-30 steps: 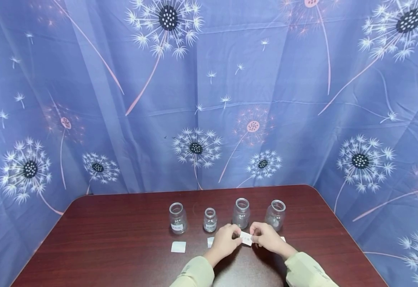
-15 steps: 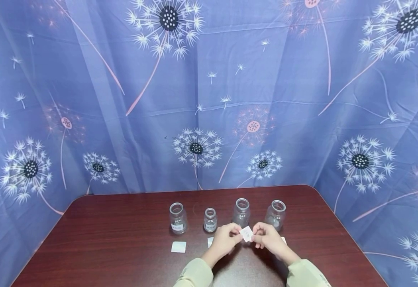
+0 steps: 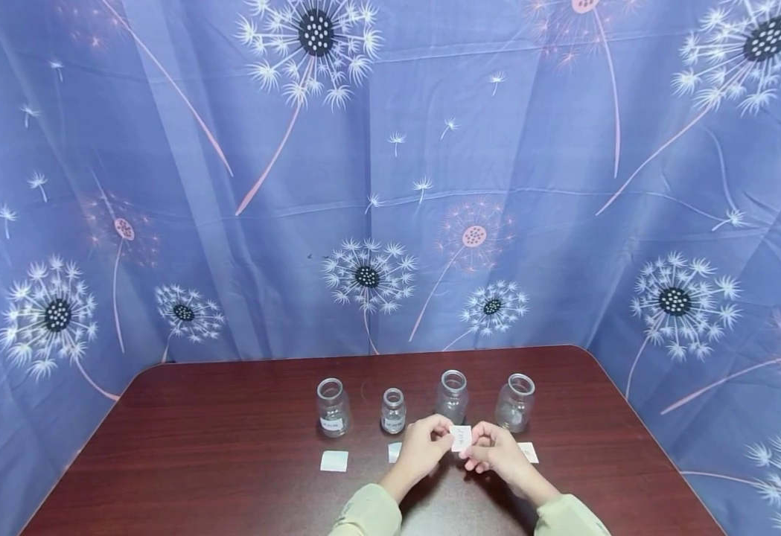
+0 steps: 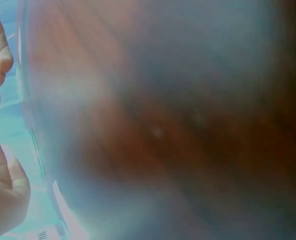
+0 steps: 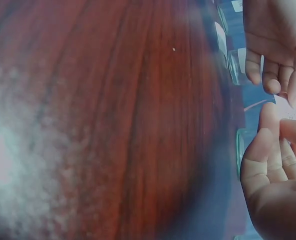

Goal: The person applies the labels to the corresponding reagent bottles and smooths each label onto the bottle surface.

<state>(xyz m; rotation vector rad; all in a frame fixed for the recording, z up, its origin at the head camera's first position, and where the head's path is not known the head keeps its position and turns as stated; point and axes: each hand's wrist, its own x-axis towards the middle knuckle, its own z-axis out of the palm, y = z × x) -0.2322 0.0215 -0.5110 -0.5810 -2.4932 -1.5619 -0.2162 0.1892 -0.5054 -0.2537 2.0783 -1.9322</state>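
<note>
In the head view, a small white printed label (image 3: 460, 439) is held up in front of a clear glass jar (image 3: 452, 402). My left hand (image 3: 424, 445) pinches its left edge between thumb and fingers. From the other side my right hand (image 3: 499, 455) pinches the right edge, its other fingers curled below. The print runs sideways on the label. Both hands hide the jar's lower part. In the right wrist view the same label (image 5: 290, 109) shows between the fingertips of the two hands. Only parts of the hands appear at the left wrist view's edge.
A labelled glass jar (image 3: 333, 408) and a smaller labelled one (image 3: 393, 412) stand to the left; another jar (image 3: 515, 404) is at the right. White paper pieces lie on the dark red table (image 3: 196, 447): one at left (image 3: 333, 461), one by my left wrist (image 3: 394, 451), a printed one at right (image 3: 528, 452).
The label has been turned between my fingers, its print going from nearly level to sideways. My right hand has shifted slightly, uncovering more of the printed paper piece at right.
</note>
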